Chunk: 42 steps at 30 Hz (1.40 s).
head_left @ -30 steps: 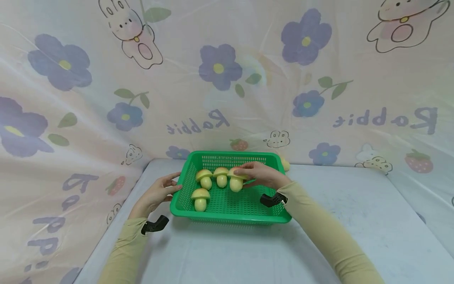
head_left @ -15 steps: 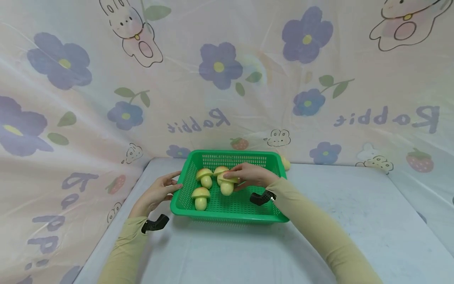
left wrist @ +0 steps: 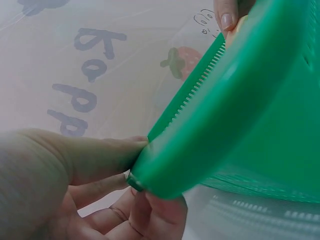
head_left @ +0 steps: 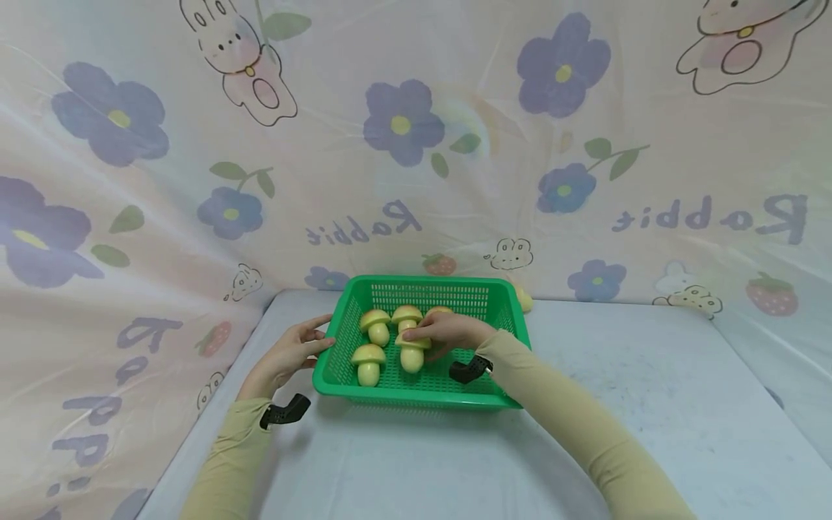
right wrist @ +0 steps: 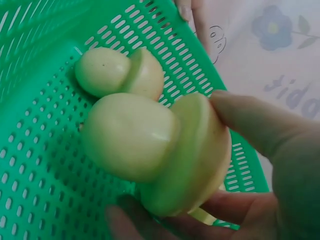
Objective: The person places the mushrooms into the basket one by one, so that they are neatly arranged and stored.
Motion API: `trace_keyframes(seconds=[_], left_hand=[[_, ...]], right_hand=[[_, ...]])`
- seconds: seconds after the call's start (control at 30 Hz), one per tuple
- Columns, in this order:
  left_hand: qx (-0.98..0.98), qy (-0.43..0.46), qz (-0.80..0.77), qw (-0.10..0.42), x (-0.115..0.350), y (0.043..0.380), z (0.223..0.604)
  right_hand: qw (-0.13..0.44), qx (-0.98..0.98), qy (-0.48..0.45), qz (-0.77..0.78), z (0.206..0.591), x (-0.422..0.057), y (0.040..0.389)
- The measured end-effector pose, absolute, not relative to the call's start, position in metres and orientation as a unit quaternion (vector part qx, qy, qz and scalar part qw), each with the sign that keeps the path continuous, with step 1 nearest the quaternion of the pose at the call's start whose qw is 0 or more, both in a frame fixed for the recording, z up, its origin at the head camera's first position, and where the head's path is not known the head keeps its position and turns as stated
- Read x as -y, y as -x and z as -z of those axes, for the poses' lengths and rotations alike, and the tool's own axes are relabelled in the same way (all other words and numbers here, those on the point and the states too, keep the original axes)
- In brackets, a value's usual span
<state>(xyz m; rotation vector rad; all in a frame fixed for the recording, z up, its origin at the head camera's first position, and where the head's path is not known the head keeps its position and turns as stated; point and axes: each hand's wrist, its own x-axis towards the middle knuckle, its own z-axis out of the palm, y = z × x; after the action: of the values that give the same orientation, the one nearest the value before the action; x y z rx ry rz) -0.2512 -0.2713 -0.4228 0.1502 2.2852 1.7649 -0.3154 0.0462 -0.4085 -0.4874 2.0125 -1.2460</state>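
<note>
A green plastic basket (head_left: 429,399) stands on the table with several toy mushrooms in it. My left hand (head_left: 286,355) pinches its left rim, thumb above and fingers beneath; the left wrist view shows this grip on the basket rim (left wrist: 220,115) close up. Inside the basket, my right hand (head_left: 455,332) holds a toy mushroom (head_left: 412,354) by its reddish-yellow cap, its pale stem (right wrist: 130,135) pointing away from the palm. Other mushrooms stand to its left, one at the back (head_left: 375,327) and one in front (head_left: 368,365). Behind the hand, another mushroom cap (head_left: 440,310) is partly hidden.
A yellow object (head_left: 523,298) shows partly behind the basket's back right corner. The white table (head_left: 624,390) meets a printed rabbit-and-flower curtain (head_left: 455,180) at the back and left. Dark wrist cameras (head_left: 284,410) jut from both sleeves.
My right hand has moved left and toward the front of the basket, carrying the toy mushroom with it. Another cap has come into view behind it. The left hand stays on the rim.
</note>
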Motion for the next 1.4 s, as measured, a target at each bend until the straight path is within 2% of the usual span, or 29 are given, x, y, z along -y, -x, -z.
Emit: trace_keyframes(seconds=[0.47,0.93,1.4], left_hand=[[-0.785,-0.054,-0.605,0.119,0.271,0.251,0.424],[-0.782,-0.054,-0.609,0.12,0.271,0.249,0.425],[-0.784,-0.049,-0.607,0.118,0.27,0.25,0.424]], right_hand=[[0.351,-0.816,0.197,0.415,0.42,-0.045,0.315],[0.333,-0.822,0.178,0.426,0.427,-0.044,0.312],[0.343,-0.808,0.16,0.452,0.429,-0.04,0.31]])
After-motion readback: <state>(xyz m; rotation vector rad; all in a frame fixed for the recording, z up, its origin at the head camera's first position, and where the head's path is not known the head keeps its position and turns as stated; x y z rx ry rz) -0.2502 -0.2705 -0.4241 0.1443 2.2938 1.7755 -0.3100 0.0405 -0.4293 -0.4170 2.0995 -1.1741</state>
